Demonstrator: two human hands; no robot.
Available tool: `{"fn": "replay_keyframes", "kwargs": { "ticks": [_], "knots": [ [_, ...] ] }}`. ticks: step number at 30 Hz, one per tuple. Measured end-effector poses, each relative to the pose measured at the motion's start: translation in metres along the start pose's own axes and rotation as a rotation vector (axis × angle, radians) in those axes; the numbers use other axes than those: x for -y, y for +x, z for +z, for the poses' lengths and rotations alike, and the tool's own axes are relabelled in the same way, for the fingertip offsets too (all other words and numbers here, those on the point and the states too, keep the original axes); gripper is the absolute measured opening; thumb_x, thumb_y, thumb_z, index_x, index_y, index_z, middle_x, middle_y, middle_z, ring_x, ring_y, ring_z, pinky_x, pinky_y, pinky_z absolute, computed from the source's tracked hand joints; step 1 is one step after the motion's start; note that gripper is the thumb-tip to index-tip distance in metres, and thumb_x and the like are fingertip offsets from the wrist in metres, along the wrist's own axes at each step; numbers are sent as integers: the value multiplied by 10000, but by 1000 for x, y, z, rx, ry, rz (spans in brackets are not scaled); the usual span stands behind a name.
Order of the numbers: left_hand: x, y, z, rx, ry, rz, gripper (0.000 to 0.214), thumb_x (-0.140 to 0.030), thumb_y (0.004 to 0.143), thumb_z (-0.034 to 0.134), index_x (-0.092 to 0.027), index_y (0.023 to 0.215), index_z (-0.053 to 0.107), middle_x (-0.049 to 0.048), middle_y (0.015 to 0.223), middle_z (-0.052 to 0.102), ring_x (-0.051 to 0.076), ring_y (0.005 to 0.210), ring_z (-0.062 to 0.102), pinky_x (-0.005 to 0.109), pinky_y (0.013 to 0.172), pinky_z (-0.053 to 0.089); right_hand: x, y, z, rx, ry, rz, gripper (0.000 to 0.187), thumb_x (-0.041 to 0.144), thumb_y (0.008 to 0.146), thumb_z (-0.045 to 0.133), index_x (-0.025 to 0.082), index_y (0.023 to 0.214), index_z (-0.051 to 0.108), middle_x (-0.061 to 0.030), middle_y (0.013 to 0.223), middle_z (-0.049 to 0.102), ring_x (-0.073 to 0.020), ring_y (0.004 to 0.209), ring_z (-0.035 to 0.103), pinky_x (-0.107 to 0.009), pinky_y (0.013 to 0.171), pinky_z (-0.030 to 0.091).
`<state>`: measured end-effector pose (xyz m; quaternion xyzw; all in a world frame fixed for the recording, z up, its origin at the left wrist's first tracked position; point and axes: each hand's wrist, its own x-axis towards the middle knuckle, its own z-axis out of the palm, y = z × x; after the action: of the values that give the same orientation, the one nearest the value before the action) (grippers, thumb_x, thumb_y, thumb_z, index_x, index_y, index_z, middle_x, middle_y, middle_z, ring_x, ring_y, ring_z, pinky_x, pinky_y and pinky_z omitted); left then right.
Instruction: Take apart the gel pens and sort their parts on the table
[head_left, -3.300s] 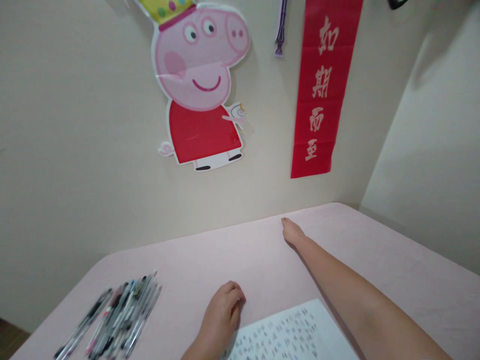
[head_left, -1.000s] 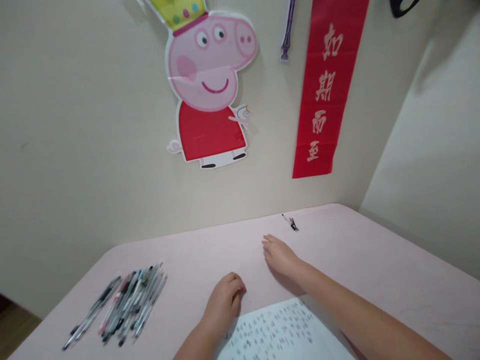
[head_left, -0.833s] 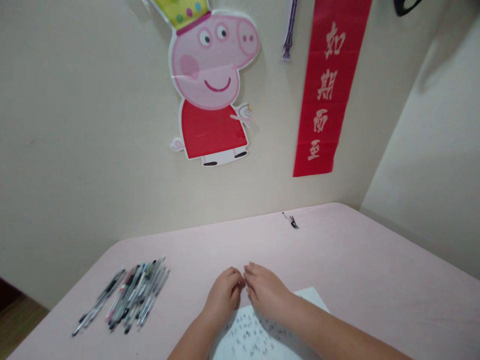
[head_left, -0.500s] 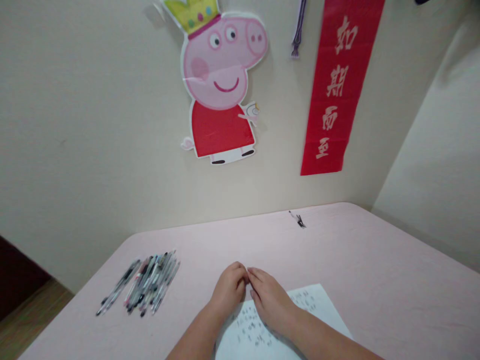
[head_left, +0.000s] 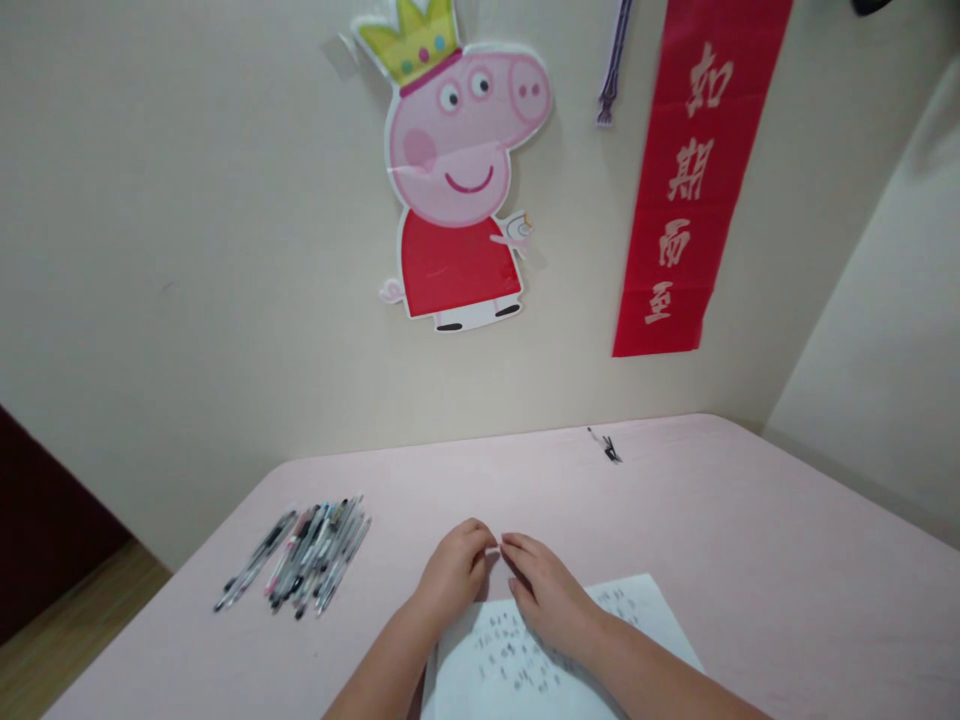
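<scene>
My left hand (head_left: 454, 566) rests at the far edge of a white sheet of paper (head_left: 495, 690), its fingers loosely bent and the thumb held below them. Facing it, my right hand (head_left: 546, 588) lies partly over the sheet, fingers slightly curved and thumb apart. The fingertips of both hands almost meet, with a narrow gap between. I see nothing held in either hand. Rows of dark handwritten marks cover part of the paper; my right hand and forearm hide some of them.
A pile of pens (head_left: 319, 555) lies on the pink tabletop (head_left: 420, 480) at the left. Small black items (head_left: 611, 449) sit near the back edge. On the wall behind hang a cartoon pig cutout (head_left: 461, 262), a red banner (head_left: 686, 200) and a purple cord (head_left: 613, 70).
My hands have drawn slightly apart at the fingertips, and the fingers have loosened. The whole view has shifted a little, so the wall items sit further right.
</scene>
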<state>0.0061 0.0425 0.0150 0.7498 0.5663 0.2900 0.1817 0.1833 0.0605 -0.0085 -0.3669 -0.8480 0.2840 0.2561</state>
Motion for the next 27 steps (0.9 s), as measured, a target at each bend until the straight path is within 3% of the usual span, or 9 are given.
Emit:
{"fn": "replay_keyframes", "kwargs": {
  "ticks": [3, 9, 14, 21, 27],
  "knots": [
    [6, -1, -19, -3, 163, -92, 263, -155, 845, 405, -191, 962, 638, 68, 1003, 606, 169, 948, 567, 262, 852, 414, 1, 0, -1, -5, 1, -3, 473, 127, 804, 451, 106, 1263, 564, -144, 1352, 511, -225, 1263, 450, -387, 1101, 333],
    [39, -12, -64, -112, 635, -526, 248, -181, 861, 412, -130, 1036, 579, 128, 1046, 591, 217, 950, 590, 309, 825, 413, 1, 0, -2, -39, 20, -21, 455, 98, 791, 444, 105, 1219, 598, -151, 1341, 521, -225, 1243, 475, -389, 1093, 346],
    [60, -25, -85, -80, 825, -742, 275, -230, 866, 446, -57, 1055, 546, 214, 1027, 606, 282, 925, 630, 340, 753, 453, 0, 1, -2, -42, 22, -20, 431, 104, 795, 443, 101, 1190, 617, -158, 1325, 534, -228, 1236, 483, -391, 1083, 357],
    [72, -29, -90, -53, 859, -822, 327, -58, 867, 305, -36, 1039, 583, 228, 1011, 642, 264, 904, 661, 305, 715, 466, 0, 0, -1, -34, 15, -13, 428, 113, 806, 438, 96, 1199, 609, -163, 1333, 522, -224, 1252, 465, -385, 1088, 346],
    [62, -27, -87, -58, 893, -754, 347, -57, 863, 287, -57, 989, 610, 207, 1025, 631, 265, 918, 641, 312, 731, 460, 2, 1, -2, -27, 6, -12, 430, 113, 809, 434, 83, 1204, 604, -170, 1337, 513, -223, 1253, 462, -381, 1093, 341]
  ]
}}
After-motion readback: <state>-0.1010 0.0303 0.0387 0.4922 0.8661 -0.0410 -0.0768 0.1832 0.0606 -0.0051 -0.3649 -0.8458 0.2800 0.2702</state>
